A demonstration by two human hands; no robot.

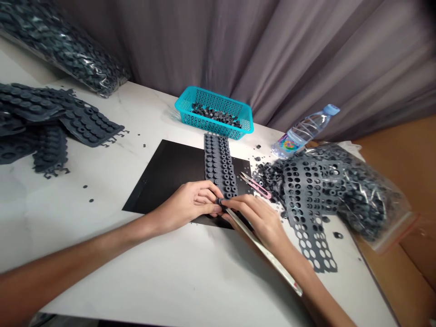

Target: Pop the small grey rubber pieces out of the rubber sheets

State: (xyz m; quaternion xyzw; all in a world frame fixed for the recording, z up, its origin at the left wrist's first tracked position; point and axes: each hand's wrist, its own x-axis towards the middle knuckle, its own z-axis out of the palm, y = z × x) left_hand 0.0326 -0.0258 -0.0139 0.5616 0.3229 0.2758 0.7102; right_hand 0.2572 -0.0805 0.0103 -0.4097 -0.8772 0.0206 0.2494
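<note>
My left hand (195, 200) is closed in a pinch around a small dark rubber piece (221, 201) at the near end of a strip of moulded rubber parts (220, 159). My right hand (260, 220) is closed around a long, slim, pale metallic tool (269, 256). Its tip meets the small piece between my fingertips; the tip's exact shape is hidden. The strip, with rows of round ring-like parts, lies on a black mat (170, 168) under both hands. Pink-handled thread snips (255, 185) lie just beyond my right hand.
A turquoise basket (218, 93) holds small black pieces. Punched-out rubber sheets (309, 200) lie by a filled plastic bag (378, 204) and a tilted water bottle (303, 131) at right. More rubber sheets (88, 125) and a large full bag (85, 59) are at left.
</note>
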